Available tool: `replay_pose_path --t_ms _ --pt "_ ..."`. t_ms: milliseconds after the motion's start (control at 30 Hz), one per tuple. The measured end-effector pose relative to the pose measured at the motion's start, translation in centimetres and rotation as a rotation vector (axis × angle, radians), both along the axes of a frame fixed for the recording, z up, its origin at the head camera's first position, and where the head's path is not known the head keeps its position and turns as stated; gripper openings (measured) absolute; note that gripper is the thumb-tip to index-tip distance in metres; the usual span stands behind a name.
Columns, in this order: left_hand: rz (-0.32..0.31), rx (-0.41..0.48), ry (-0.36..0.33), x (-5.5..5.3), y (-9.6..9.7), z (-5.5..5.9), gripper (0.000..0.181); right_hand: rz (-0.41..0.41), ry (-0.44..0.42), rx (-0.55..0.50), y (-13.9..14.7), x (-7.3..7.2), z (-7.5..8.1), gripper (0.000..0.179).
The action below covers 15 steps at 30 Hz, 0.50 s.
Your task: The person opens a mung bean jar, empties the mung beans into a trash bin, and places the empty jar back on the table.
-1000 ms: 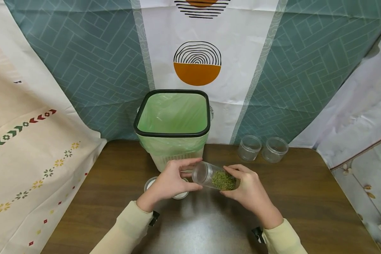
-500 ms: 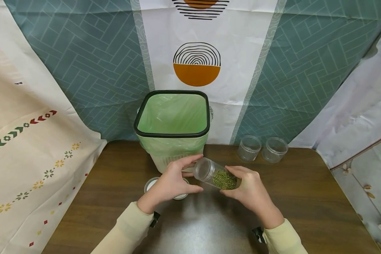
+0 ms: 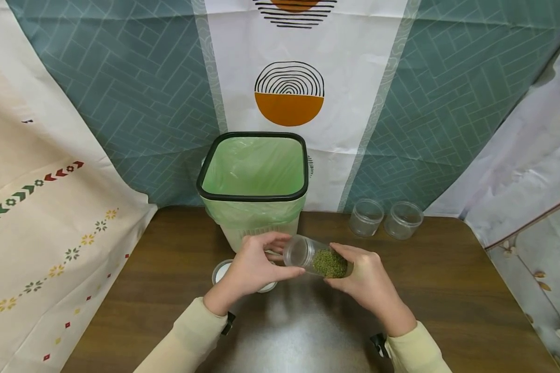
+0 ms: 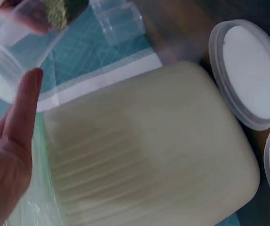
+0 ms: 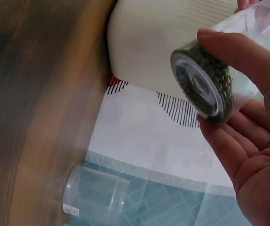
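A clear plastic jar (image 3: 313, 255) of mung beans (image 3: 330, 264) is held in the air on its side, mouth end to the left and slightly raised. My right hand (image 3: 365, 274) grips its base end between thumb and fingers; the beans lie at that end. The left hand (image 3: 251, 264) stands at the mouth end, thumb below the rim and fingers above and beside it. In the left wrist view its thumb (image 4: 27, 96) is straight along the jar; firm contact cannot be told. Whether a clear lid sits on the mouth cannot be told either.
A bin (image 3: 252, 197) with a black rim and green bag liner stands behind the hands. Two clear jars (image 3: 366, 217) stand at the back right. Round white-centred lids (image 4: 250, 70) lie by the left hand, partly hidden by it in the head view. Patterned cloths (image 3: 158, 103) hang around the table.
The left thumb and fingers have shifted about the jar's mouth, the thumb opening away and then coming back nearer. The jar has tilted slightly and returned; the right hand keeps its grip.
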<state>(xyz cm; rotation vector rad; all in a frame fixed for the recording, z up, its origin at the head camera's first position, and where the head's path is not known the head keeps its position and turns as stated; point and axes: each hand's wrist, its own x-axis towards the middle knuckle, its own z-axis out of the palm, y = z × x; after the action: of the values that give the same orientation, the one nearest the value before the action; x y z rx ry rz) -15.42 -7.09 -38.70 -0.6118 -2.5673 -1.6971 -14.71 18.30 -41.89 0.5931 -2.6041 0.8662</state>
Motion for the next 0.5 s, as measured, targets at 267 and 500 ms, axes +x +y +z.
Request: replay_pose_path --t_ms 267,500 --pt "0.015 -0.044 0.041 -0.23 0.09 -0.26 0.068 -0.008 0.016 0.016 0.00 -0.08 0.25 0.070" --pt "-0.181 -0.071 0.052 -0.10 -0.38 0.27 0.080 0.009 -0.007 0.025 -0.16 0.11 -0.07 0.070"
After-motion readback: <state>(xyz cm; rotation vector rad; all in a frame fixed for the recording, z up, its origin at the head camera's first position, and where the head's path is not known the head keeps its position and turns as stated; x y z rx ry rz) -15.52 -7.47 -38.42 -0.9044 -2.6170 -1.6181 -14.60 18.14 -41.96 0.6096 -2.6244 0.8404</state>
